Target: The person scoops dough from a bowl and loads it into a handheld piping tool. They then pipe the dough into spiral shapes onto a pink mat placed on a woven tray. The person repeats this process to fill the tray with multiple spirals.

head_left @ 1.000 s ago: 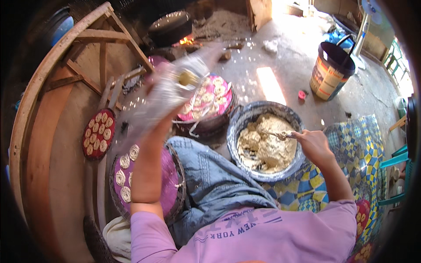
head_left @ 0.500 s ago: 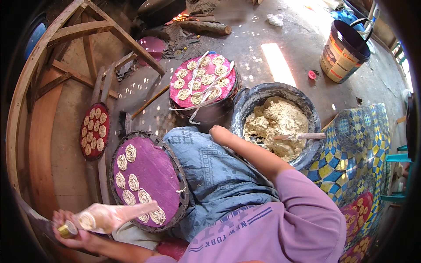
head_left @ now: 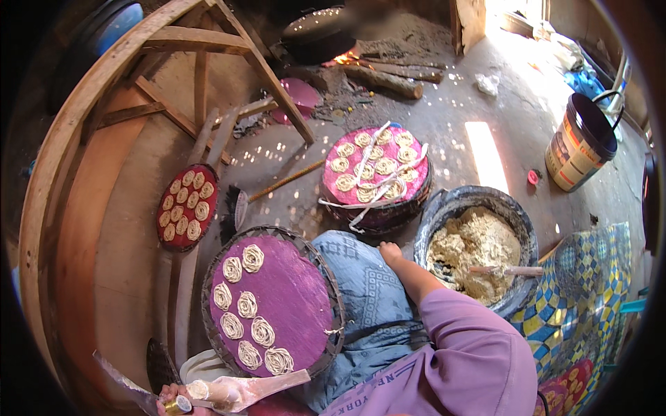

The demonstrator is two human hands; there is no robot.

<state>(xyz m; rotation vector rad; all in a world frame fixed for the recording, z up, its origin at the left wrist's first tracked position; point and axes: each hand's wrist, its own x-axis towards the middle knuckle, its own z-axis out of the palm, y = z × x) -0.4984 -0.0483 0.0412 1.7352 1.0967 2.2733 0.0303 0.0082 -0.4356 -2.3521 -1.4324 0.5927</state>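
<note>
At the lower left my left hand (head_left: 182,404) is closed round a floury wooden dough press (head_left: 267,390), with a brass tube end showing by the fingers. Just beyond it, a round tray (head_left: 302,298) covered in purple cloth carries several coiled nests of dough strands (head_left: 263,331), mostly along its left side. My right hand (head_left: 390,252) rests at my knee on the blue patterned cloth (head_left: 368,284), its fingers mostly hidden. Beside that arm stands a dark tub (head_left: 424,232) of pale crumbly dough (head_left: 485,243), with a wooden stick (head_left: 513,271) in it.
Ahead, stacked trays (head_left: 409,208) bear more nests under white strips. A smaller red tray (head_left: 201,232) of nests lies left, near a wooden frame (head_left: 198,39). A fire (head_left: 343,57) burns under a dark pot (head_left: 316,35). A black bucket (head_left: 583,142) stands right, beyond a patterned mat (head_left: 590,277).
The view has shifted, so the scene sits lower and further right. My left hand has turned the press and lowered it toward the bottom edge, clear of the nests. My right hand stays at the knee.
</note>
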